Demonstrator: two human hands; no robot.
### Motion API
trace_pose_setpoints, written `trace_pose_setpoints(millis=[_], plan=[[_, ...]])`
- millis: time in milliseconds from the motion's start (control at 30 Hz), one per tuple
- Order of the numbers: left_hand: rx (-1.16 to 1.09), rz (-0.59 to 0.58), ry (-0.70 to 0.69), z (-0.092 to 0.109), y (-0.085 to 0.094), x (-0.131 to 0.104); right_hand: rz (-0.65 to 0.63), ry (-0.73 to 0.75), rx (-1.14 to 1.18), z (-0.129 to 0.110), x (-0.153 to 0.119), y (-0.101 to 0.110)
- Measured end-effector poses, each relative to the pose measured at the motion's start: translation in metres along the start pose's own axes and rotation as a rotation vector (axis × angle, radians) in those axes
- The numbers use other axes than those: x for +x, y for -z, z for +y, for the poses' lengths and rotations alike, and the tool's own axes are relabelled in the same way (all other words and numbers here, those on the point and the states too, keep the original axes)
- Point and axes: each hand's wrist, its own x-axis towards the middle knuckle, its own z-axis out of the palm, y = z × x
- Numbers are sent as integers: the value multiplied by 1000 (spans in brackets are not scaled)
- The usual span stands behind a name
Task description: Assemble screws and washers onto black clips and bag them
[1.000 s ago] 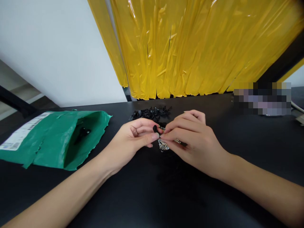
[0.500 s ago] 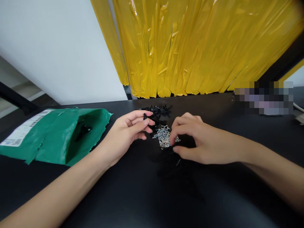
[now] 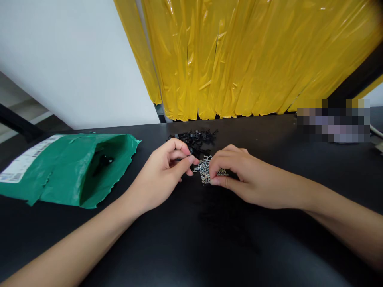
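Two sets of fingers are brought together above the black counter [image 3: 167,247]: the right hand's [image 3: 245,177] at small silver metal screws and nuts [image 3: 205,169], the left hand's [image 3: 161,175] just beside; anything gripped is hidden. Leftward, a torn-open green plastic bag [image 3: 64,167] is seen; beyond the fingers, small black pieces [image 3: 196,137] are heaped.

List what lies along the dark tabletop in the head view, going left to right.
Green torn-open bag, left hand, pile of small metal screws and nuts, right hand, pixelated patch, pale cable at the right edge.
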Motion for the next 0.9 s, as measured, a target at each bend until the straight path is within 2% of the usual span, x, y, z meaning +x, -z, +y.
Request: trace_pose_setpoints(millis=[167,267,433,667,900], plan=[[88,5,-39,2,0,-1,126,-92,437,3,6,1],[116,3,-26,5,0,-2,159,-124,581,5,8,1],[132,-51,-32,7,-3,-6,162,-182,587,6,9,1],[140,-82,-68,-2,-6,-9,160,-235,650,5,10,-5],[260,-118,-181,0,-5,-11,195,-248,602,1,8,-8]])
